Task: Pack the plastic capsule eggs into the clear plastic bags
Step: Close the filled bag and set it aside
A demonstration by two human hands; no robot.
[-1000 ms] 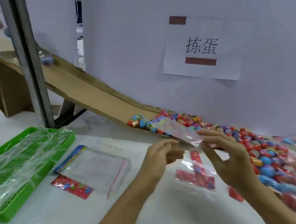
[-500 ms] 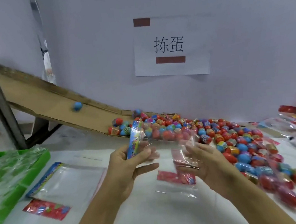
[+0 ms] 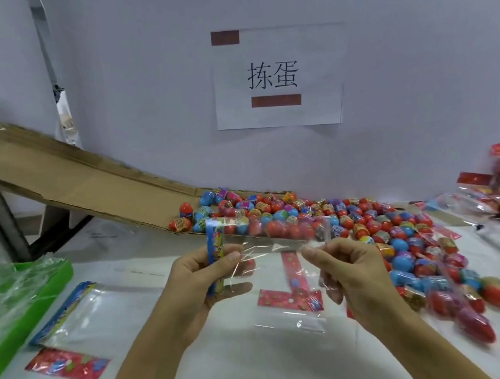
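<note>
Both hands hold one empty bag [image 3: 266, 243] up before the eggs [image 3: 323, 221]: my left hand [image 3: 202, 274] pinches its blue header end, my right hand [image 3: 346, 265] pinches the mouth end. It seems feather-light, limp and slick, so I'd grip the film edges at the mouth. Eggs look hard, smooth, prone to rolling; more bags [image 3: 86, 314] lie flat on the table.
</note>
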